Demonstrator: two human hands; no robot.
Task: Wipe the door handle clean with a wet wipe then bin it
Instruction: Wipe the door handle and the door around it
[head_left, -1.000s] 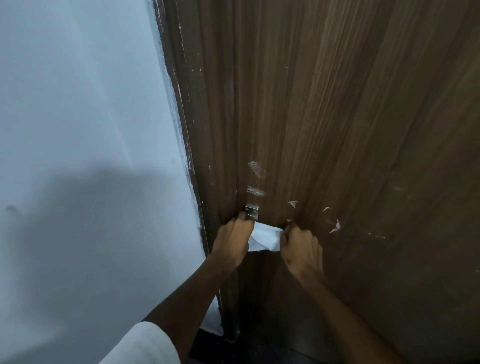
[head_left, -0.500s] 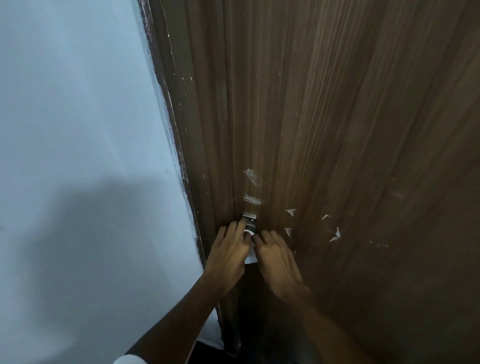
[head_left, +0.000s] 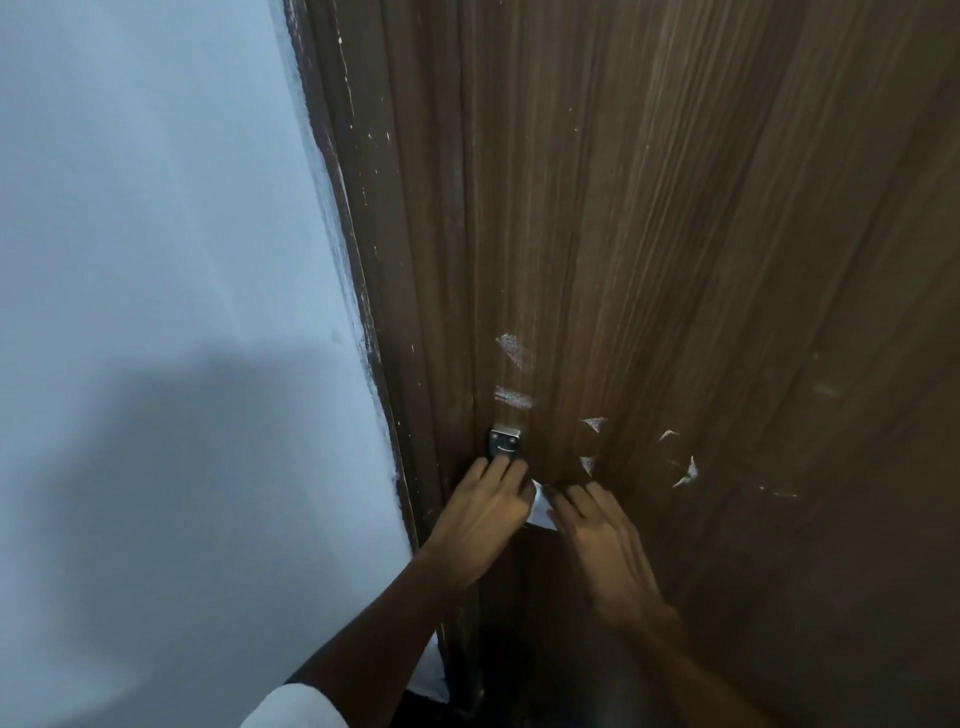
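Head view puts the wipe (head_left: 540, 506) just below the handle plate (head_left: 505, 443), a small white patch showing only in the gap between the two hands. Most of it is hidden, so its long axis cannot be read with any certainty; the visible scrap runs roughly up and down, its top corner pointing toward the plate. The handle itself appears only as that metal plate with two screws, mounted upright on the door (head_left: 675, 260); whatever lever or grip sits under the plate is covered by the hands, so its direction cannot be told.

Left hand (head_left: 483, 512) lies directly under the plate, fingers stretched up with the tips touching its lower edge, palm over the covered part of the handle and the left side of the wipe. Right hand (head_left: 602, 535) is just right of the plate and lower, fingers extended flat against the wipe's right edge. Both look pressed onto the wipe rather than curled around it; whether either hand truly pinches the cloth I cannot tell.

My judgement: wiping is in progress, with the cloth against the handle zone. Binning is not yet done, and no bin is in view. White scuffs (head_left: 514, 397) sit above and right of the plate. Left of it runs the frame (head_left: 384, 312), then pale wall (head_left: 156, 260).
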